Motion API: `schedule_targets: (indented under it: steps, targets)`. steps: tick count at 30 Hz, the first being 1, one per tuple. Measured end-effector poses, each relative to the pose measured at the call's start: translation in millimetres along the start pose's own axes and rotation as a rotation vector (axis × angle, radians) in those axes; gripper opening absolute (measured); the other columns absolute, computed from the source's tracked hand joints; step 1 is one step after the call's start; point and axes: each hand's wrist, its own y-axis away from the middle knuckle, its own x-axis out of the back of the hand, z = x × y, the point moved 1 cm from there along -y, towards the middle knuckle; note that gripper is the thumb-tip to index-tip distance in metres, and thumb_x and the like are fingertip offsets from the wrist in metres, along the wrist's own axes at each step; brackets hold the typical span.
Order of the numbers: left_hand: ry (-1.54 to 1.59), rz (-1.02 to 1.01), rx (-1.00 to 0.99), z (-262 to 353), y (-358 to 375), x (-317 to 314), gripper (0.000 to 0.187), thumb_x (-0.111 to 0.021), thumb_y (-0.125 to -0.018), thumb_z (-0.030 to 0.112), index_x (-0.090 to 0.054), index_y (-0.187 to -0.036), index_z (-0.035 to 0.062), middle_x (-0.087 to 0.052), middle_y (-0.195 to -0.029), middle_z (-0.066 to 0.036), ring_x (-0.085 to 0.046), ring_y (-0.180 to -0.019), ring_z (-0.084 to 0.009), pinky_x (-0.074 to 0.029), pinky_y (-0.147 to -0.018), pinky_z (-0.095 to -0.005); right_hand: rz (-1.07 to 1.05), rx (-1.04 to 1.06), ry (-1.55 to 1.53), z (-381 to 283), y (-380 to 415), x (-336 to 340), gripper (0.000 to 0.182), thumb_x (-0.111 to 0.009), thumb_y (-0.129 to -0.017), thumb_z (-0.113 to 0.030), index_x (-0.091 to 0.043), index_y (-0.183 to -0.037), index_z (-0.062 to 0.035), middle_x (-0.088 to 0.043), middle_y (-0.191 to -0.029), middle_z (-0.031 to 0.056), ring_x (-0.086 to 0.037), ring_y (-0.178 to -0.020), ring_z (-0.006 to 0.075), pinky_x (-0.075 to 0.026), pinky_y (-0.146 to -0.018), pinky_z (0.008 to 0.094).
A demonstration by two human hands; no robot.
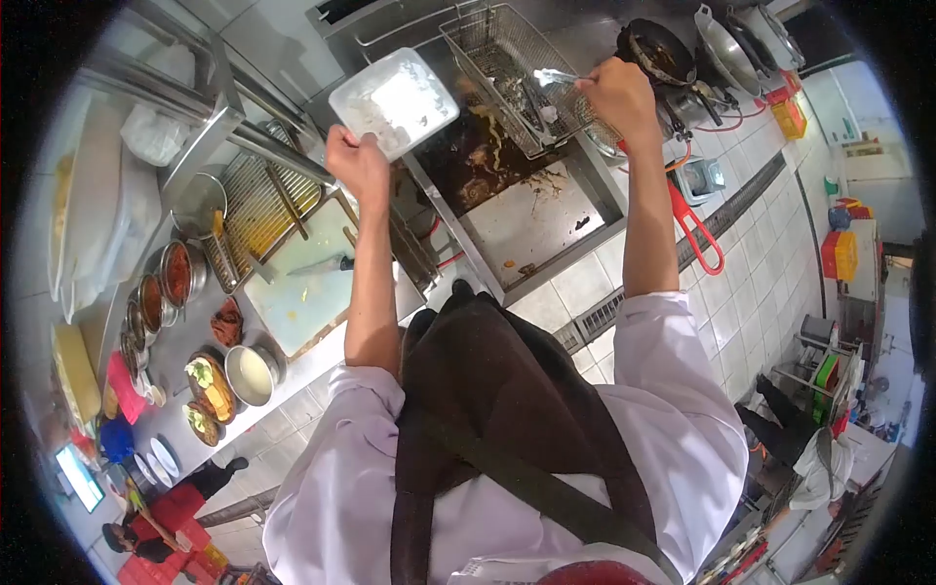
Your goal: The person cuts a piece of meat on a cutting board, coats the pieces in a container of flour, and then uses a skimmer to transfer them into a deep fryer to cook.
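Observation:
My left hand (359, 166) grips the near corner of a white square container (395, 102), raised beside the fryer and tilted so its pale inside shows. In my right hand (621, 97) is a small shiny utensil, apparently a spoon (554, 75), its tip pointing left above the wire fry basket (507, 73). The basket sits at the back of the fryer, with some bits inside it. Dark oil (473, 156) with loose scraps shows in the fryer beside the basket. Below my right hand is a round mesh strainer (597, 129), partly hidden.
A knife (322, 265) lies on the cutting board (292, 302) at left, near a wire rack (258, 200). Bowls of sauce (177, 273) and plated food (213, 385) line the counter. Pans (661, 51) stand back right. A red handle (694, 234) juts out. Other people work at both lower sides.

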Motion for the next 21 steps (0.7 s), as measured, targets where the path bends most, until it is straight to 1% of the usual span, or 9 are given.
schedule_targets:
  steps: [5,8,10,11,13,16,18,20,21]
  targets:
    - [0.078,0.015,0.064,-27.3,-13.4,27.1,0.025,-0.054,-0.064,-0.007,-0.035,-0.063,0.0083,-0.038,-0.062,0.004,-0.034,-0.057,-0.0071,-0.029,-0.052,-0.0235,-0.077,-0.151,0.185,-1.0,-8.5,-26.1,0.03,-0.062,-0.072,-0.028,-0.067,-0.08,0.0008,-0.065,-0.081,0.0236,-0.065,-0.078,0.0385,-0.052,-0.072,0.0425]
    - [0.104,0.001,0.087,-16.9,-11.2,43.5,0.026,-0.053,-0.064,-0.009,-0.032,-0.064,0.0067,-0.032,-0.059,0.002,-0.031,-0.056,-0.0084,-0.027,-0.051,-0.0247,-0.04,-0.116,0.204,-21.3,-0.5,-12.3,0.031,-0.065,-0.073,-0.029,-0.067,-0.081,0.0005,-0.065,-0.081,0.0244,-0.065,-0.076,0.0391,-0.052,-0.071,0.0431]
    - [0.111,-0.002,0.107,-24.1,-6.8,49.9,0.027,-0.052,-0.064,-0.01,-0.031,-0.064,0.0074,-0.033,-0.06,0.002,-0.031,-0.056,-0.0068,-0.025,-0.05,-0.0233,0.242,-0.014,0.084,-44.8,11.4,8.3,0.027,-0.067,-0.074,-0.028,-0.066,-0.076,-0.0006,-0.064,-0.078,0.0228,-0.064,-0.074,0.0384,-0.052,-0.068,0.0435]
    - [0.141,-0.006,0.103,-31.4,-3.2,51.0,0.027,-0.052,-0.064,-0.01,-0.031,-0.064,0.0075,-0.033,-0.06,0.002,-0.031,-0.056,-0.0069,-0.025,-0.05,-0.0233,0.236,-0.009,0.076,-59.9,16.8,22.3,0.027,-0.067,-0.074,-0.028,-0.066,-0.076,-0.0006,-0.064,-0.078,0.0228,-0.064,-0.074,0.0384,-0.052,-0.068,0.0435]
    - [0.147,-0.002,0.119,-17.3,4.7,53.5,0.027,-0.052,-0.064,-0.01,-0.032,-0.064,0.0076,-0.033,-0.059,0.003,-0.032,-0.056,-0.0071,-0.027,-0.051,-0.023,0.099,0.156,-0.264,-96.5,27.0,43.2,0.025,-0.069,-0.074,-0.026,-0.064,-0.071,-0.0015,-0.063,-0.072,0.0208,-0.063,-0.071,0.0372,-0.05,-0.065,0.044]
    - [0.03,0.012,0.07,-8.8,19.5,53.5,0.025,-0.054,-0.062,-0.007,-0.033,-0.063,0.0066,-0.032,-0.059,0.002,-0.032,-0.056,-0.0079,-0.028,-0.051,-0.0237,-0.049,0.356,-0.248,-142.7,44.0,28.1,0.021,-0.068,-0.073,-0.021,-0.061,-0.069,-0.0015,-0.06,-0.068,0.0196,-0.061,-0.07,0.0363,-0.049,-0.062,0.0435]
    - [0.051,0.012,0.043,-6.6,28.5,52.6,0.023,-0.053,-0.062,-0.006,-0.033,-0.063,0.0056,-0.032,-0.058,0.001,-0.032,-0.056,-0.0091,-0.029,-0.05,-0.0248,0.09,0.587,-0.312,-157.4,53.3,-1.7,0.019,-0.068,-0.075,-0.022,-0.064,-0.078,-0.0033,-0.061,-0.064,0.0143,-0.06,-0.062,0.0338,-0.046,-0.059,0.0418]
    - [0.072,-0.027,0.048,-4.0,35.8,50.0,0.02,-0.051,-0.063,-0.006,-0.034,-0.063,0.0044,-0.031,-0.057,-0.001,-0.032,-0.055,-0.0105,-0.03,-0.05,-0.0261,0.02,0.581,-0.309,-176.1,53.4,-23.8,0.018,-0.068,-0.073,-0.02,-0.065,-0.075,-0.0027,-0.062,-0.066,0.0158,-0.061,-0.063,0.0337,-0.047,-0.06,0.042]
    - [0.095,-0.028,0.076,1.9,39.6,49.0,0.018,-0.051,-0.063,-0.005,-0.034,-0.063,0.0032,-0.032,-0.057,-0.002,-0.032,-0.055,-0.0112,-0.03,-0.05,-0.027,-0.137,0.552,-0.212,-186.4,53.2,-30.1,0.017,-0.067,-0.072,-0.018,-0.065,-0.073,-0.002,-0.062,-0.066,0.0172,-0.062,-0.065,0.0339,-0.048,-0.061,0.0425]
